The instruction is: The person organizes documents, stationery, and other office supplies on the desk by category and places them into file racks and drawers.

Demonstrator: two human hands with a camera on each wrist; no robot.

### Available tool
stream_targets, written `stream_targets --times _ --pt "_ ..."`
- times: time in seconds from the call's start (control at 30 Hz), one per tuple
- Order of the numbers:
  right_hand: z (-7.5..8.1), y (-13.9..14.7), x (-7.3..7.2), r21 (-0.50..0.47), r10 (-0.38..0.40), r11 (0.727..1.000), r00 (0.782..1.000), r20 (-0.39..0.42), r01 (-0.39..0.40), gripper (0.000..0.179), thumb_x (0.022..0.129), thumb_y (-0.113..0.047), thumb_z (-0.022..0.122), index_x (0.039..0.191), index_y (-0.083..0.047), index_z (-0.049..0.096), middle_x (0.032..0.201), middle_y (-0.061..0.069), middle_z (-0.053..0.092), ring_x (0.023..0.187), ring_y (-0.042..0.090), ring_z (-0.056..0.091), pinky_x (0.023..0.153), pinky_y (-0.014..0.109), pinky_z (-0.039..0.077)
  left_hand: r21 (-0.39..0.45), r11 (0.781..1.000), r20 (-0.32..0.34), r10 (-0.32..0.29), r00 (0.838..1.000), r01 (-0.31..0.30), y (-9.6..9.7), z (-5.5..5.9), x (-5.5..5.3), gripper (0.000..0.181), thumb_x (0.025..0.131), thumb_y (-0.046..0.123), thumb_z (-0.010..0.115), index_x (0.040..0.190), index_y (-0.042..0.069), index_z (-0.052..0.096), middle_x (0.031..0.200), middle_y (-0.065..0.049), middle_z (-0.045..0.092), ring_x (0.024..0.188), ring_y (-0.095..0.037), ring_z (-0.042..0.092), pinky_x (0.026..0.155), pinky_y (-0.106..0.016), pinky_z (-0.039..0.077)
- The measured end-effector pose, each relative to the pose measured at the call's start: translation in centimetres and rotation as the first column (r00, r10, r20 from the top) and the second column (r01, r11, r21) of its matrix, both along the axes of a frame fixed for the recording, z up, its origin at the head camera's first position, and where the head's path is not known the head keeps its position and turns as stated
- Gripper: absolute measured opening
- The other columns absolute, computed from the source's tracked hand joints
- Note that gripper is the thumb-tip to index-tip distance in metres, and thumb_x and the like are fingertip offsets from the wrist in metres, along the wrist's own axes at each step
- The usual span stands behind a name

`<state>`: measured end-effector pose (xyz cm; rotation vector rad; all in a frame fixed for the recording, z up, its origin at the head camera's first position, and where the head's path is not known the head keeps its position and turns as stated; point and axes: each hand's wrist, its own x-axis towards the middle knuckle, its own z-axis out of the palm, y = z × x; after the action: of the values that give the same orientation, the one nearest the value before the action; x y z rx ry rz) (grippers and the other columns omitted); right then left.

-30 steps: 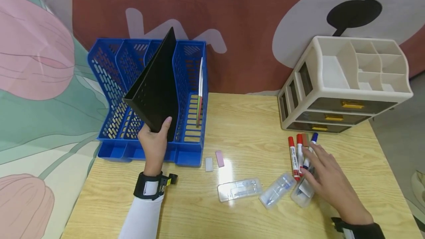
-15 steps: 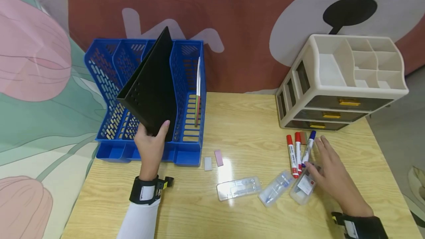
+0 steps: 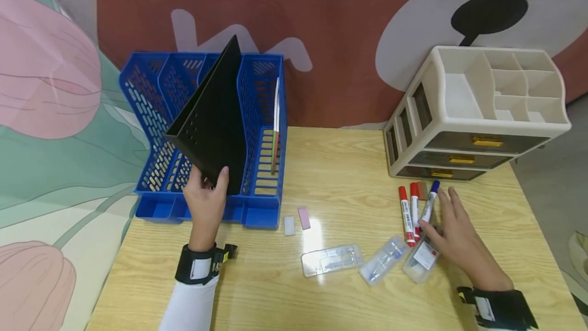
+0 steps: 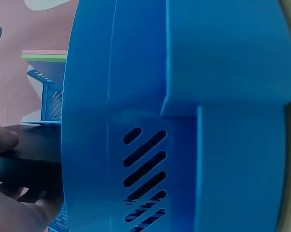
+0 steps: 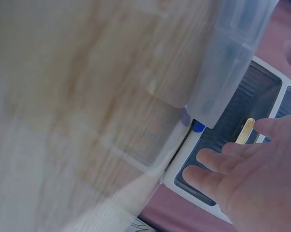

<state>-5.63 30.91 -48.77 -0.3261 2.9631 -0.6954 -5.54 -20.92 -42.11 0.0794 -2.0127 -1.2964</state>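
Observation:
In the head view my left hand (image 3: 205,206) grips the lower front edge of a black file folder (image 3: 218,121), thumb on its right face. The folder leans to the left inside a compartment of the blue desk file rack (image 3: 263,218). The left wrist view shows the folder's edge (image 4: 34,142) between thumb and fingers. My right hand (image 3: 464,239) hovers with extended fingers just right of a blue-capped marker (image 3: 429,202) and a clear plastic case (image 3: 420,262) with a white label. Whether it touches either is unclear. Two red markers (image 3: 406,213) lie left of the blue one.
A cream drawer organizer (image 3: 496,125) stands at the back right. Two more clear cases (image 3: 332,260) and two small erasers, one grey (image 3: 289,226) and one pink (image 3: 304,217), lie on the wooden table (image 3: 340,183). Thin coloured booklets (image 3: 276,132) stand in the rack's right compartment.
My right hand has drawn back to the right from over the blue marker, uncovering it and the labelled case. My left hand has shifted slightly left, still holding the folder, whose near edge tilts slightly further left.

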Motion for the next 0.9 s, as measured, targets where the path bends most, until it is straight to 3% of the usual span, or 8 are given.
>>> stream_targets --times 0.1,0.37,0.5,0.67,0.77,0.9 --pt "0.07 -0.08 -0.01 0.008 -0.002 1.000 1.000 0.012 0.002 0.095 0.091 -0.041 0.064 0.155 0.000 0.006 0.158 0.035 -0.005 0.138 0.059 0.001 0.092 0.084 0.021 -0.025 1.000 0.011 -0.004 1.000 0.004 -0.51 -0.82 -0.26 0.033 0.088 0.005 0.068 0.119 -0.003 0.060 0.115 -0.017 0.070 0.092 -0.026 0.068 0.076 -0.010 0.054" --pt "0.23 -0.17 -0.03 0.015 -0.003 1.000 0.999 0.037 0.003 0.096 0.092 -0.042 0.063 0.155 0.001 0.004 0.157 0.036 -0.005 0.138 0.060 0.003 0.093 0.084 0.021 -0.038 0.999 0.021 0.004 1.000 -0.003 -0.55 -1.12 -0.40 0.034 0.090 0.010 0.067 0.121 0.000 0.061 0.118 -0.015 0.070 0.093 -0.025 0.069 0.078 -0.010 0.053" --pt "0.21 -0.15 0.03 0.017 -0.008 1.000 0.999 0.043 0.007 0.097 0.091 -0.042 0.063 0.155 0.000 0.003 0.157 0.036 -0.005 0.138 0.060 0.003 0.093 0.084 0.021 -0.063 0.998 0.030 0.021 0.999 -0.019 -0.51 -1.11 -0.39 0.033 0.090 0.013 0.067 0.120 0.000 0.062 0.111 -0.015 0.071 0.074 -0.020 0.063 0.062 -0.007 0.046" --pt "0.24 -0.09 0.13 0.024 -0.019 1.000 0.998 0.061 0.017 0.097 0.091 -0.045 0.062 0.155 0.000 0.003 0.158 0.035 -0.006 0.138 0.059 0.001 0.094 0.083 0.020 -0.106 0.994 0.008 0.041 0.999 -0.040 -0.54 -1.12 -0.50 0.030 0.089 0.014 0.069 0.115 0.000 0.064 0.093 -0.017 0.071 0.057 -0.017 0.045 0.047 -0.019 0.033" --pt "0.24 -0.02 0.20 0.027 -0.026 0.999 0.997 0.072 0.024 0.097 0.092 -0.046 0.061 0.155 0.000 0.003 0.158 0.034 -0.007 0.139 0.059 0.000 0.094 0.084 0.020 -0.115 0.993 -0.002 0.026 1.000 -0.026 -0.54 -1.06 -0.60 0.030 0.088 0.013 0.070 0.113 -0.001 0.064 0.094 -0.017 0.072 0.061 -0.015 0.054 0.051 -0.012 0.040" --pt "0.18 0.02 0.13 0.029 -0.026 0.999 0.997 0.079 0.024 0.097 0.092 -0.047 0.060 0.155 -0.001 0.002 0.158 0.034 -0.008 0.139 0.059 0.000 0.094 0.084 0.020 -0.096 0.995 0.005 -0.008 1.000 0.008 -0.57 -1.07 -0.57 0.035 0.086 0.013 0.071 0.117 -0.001 0.062 0.110 -0.016 0.072 0.085 -0.020 0.068 0.072 -0.009 0.053"
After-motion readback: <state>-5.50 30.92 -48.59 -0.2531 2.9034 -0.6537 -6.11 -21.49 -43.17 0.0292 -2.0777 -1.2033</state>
